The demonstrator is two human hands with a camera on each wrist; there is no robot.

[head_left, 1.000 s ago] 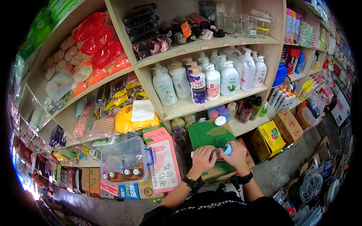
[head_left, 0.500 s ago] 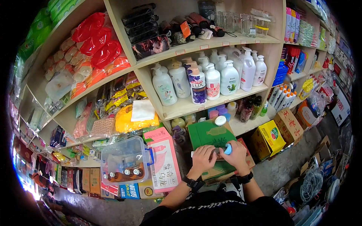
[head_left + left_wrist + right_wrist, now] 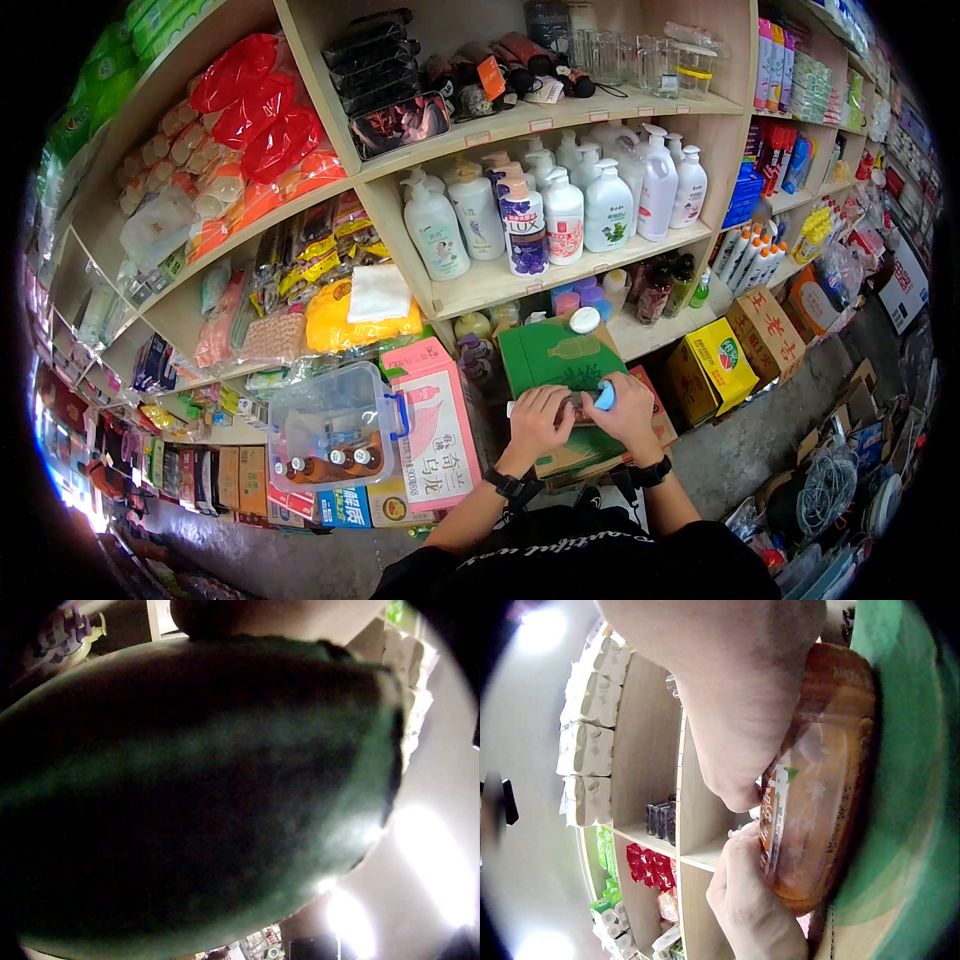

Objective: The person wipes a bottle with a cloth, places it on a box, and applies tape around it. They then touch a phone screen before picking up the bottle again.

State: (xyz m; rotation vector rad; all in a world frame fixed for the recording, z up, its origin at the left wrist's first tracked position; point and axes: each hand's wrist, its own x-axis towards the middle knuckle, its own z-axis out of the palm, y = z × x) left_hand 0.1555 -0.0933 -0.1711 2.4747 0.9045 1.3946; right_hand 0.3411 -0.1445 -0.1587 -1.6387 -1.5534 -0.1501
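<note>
In the head view, a plastic drink bottle [image 3: 817, 795] with amber contents and a printed label lies sideways over a green carton [image 3: 545, 350]. My left hand [image 3: 540, 420] grips its left part from above, fingers bent over it. At the other side my right hand [image 3: 628, 415] holds it close to a light blue end piece [image 3: 604, 397]. Both hands cover much of the bottle. The right wrist view has the bottle near and large, against the green carton. A dark, rounded green surface [image 3: 202, 802] fills most of the left wrist view.
Left of the carton stand a pink box [image 3: 435, 420] and a clear plastic bin [image 3: 330, 420] with several amber bottles. A white round lid [image 3: 584, 321] sits at the carton's back edge. Pump bottles [image 3: 607, 210] line the shelf ahead; a yellow box [image 3: 712, 370] stands to the right.
Both hands and the bottle keep the same place and hold. Only the picture on a small phone-like screen on the upper shelf differs.
</note>
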